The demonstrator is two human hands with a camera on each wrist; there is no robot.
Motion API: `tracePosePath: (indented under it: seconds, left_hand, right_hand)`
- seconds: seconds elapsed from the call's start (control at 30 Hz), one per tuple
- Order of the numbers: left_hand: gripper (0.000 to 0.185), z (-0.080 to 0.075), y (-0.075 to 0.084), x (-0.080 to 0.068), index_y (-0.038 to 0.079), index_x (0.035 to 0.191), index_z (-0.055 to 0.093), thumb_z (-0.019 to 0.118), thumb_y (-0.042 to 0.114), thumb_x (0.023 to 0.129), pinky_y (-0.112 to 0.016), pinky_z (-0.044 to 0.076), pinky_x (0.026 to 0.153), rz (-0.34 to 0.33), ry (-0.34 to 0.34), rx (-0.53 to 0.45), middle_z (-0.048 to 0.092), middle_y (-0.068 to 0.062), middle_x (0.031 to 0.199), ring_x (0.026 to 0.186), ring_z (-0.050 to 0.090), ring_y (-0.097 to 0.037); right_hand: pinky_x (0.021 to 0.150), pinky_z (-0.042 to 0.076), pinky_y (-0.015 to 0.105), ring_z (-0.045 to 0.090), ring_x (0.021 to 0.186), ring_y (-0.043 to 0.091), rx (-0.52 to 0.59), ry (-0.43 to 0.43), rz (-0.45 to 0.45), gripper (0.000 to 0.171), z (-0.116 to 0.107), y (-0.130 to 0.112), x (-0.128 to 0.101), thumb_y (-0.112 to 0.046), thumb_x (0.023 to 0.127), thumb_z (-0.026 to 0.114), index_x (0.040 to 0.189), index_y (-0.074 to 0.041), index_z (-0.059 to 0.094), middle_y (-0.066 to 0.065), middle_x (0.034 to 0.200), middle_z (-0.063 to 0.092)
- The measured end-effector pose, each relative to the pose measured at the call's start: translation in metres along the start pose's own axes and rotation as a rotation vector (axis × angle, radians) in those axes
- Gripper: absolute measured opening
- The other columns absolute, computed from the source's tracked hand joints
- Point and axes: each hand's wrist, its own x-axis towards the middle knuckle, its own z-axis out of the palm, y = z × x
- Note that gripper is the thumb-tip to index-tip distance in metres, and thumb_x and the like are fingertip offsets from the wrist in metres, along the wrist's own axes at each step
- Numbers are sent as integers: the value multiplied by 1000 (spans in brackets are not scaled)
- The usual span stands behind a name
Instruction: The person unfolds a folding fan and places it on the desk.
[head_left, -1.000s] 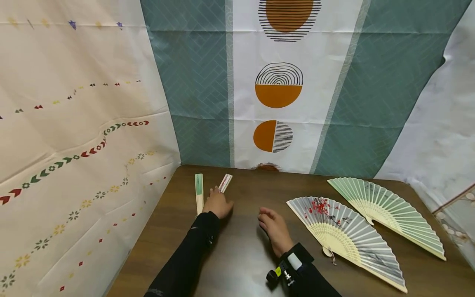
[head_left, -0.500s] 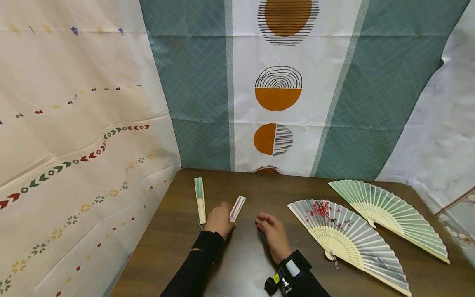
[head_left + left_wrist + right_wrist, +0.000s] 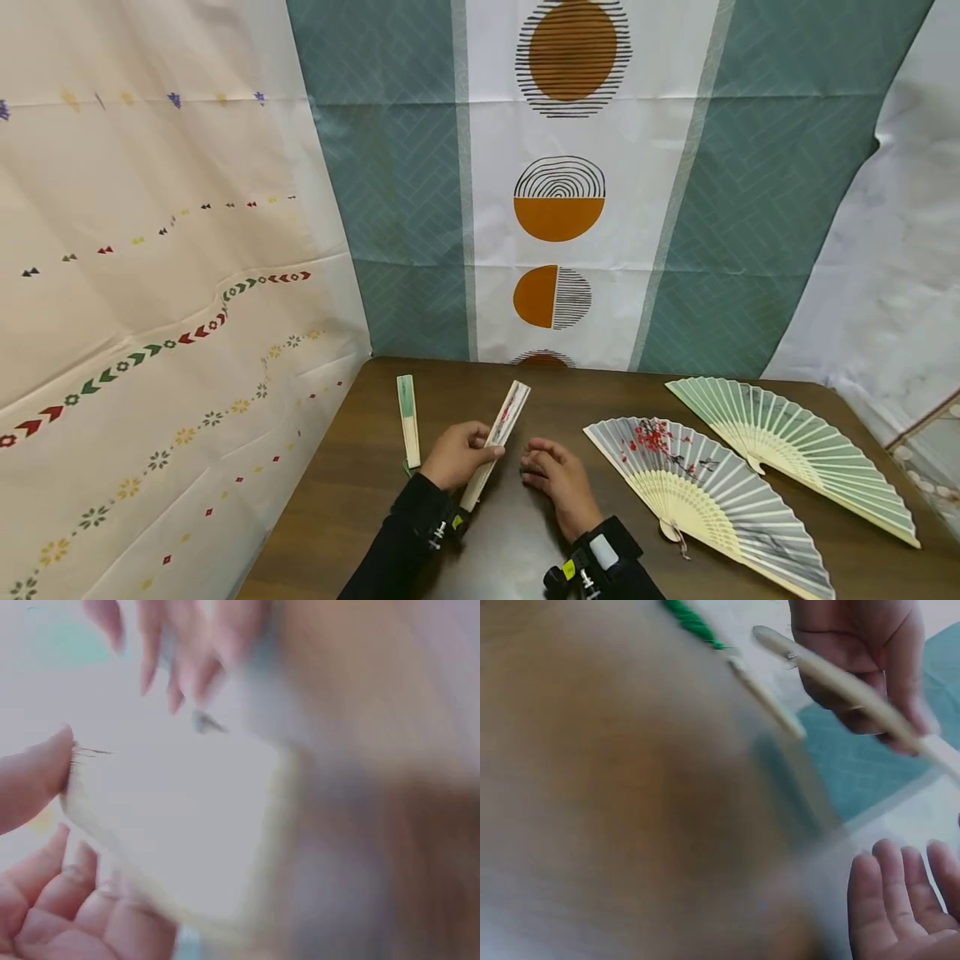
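My left hand (image 3: pixel 459 457) pinches a folded hand fan (image 3: pixel 507 414) between thumb and fingers, raised above the table and tilted to the upper right. White paper with a red print shows on its upper part. In the left wrist view the fan (image 3: pixel 180 825) is large and blurred, the thumb (image 3: pixel 34 780) at its edge. My right hand (image 3: pixel 558 483) hovers just right of the fan, fingers loosely bent and holding nothing; in the right wrist view its fingers (image 3: pixel 900 892) are spread below the fan (image 3: pixel 847 686). A folded green fan (image 3: pixel 408 421) with a green tassel (image 3: pixel 694 622) lies left of my left hand.
On the right of the brown table (image 3: pixel 330 508) lie two spread fans: a white one (image 3: pixel 693 475) with red blossoms and, behind it, a pale green one (image 3: pixel 787 442). Patterned cloths (image 3: pixel 408 208) hang behind and on both sides.
My left hand has picked up the folded white fan at the table's back left and brought it nearer and to the right, lifting it beside my right hand. The right hand has barely moved.
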Motion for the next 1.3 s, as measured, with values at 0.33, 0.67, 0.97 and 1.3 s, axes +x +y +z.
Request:
tracePosePath:
  seconds: [0.33,0.67,0.97,1.3]
  left_hand:
    - [31,47,56,-5,-13,133,74,78,3,107,-22,61,74,-19,-70,-427,84,-30,111,83,73,-5]
    - [22,64,44,-7,-13,119,79,79,6,107,-25,65,69,-85,-53,-464,86,-27,105,78,77,-8]
    - [18,68,48,-3,-12,113,80,80,4,105,-25,66,71,-64,-71,-409,85,-27,100,80,75,-9]
    - [19,71,54,11,-13,117,79,78,2,106,-20,62,72,-52,-90,-445,86,-24,104,81,73,-6]
  right_hand:
    - [76,68,25,80,92,11,-157,8,-93,41,-18,-48,2,-22,120,60,146,8,68,16,121,81]
    - [71,67,23,78,86,8,-170,9,-68,35,-24,-33,-1,-17,118,65,130,14,76,8,105,82]
    - [69,65,21,75,83,6,-214,51,-67,34,-31,-29,0,-17,116,68,126,15,76,6,99,82]
    - [69,69,25,77,85,7,-214,53,-49,31,-44,-42,6,-15,112,75,126,12,78,2,100,82]
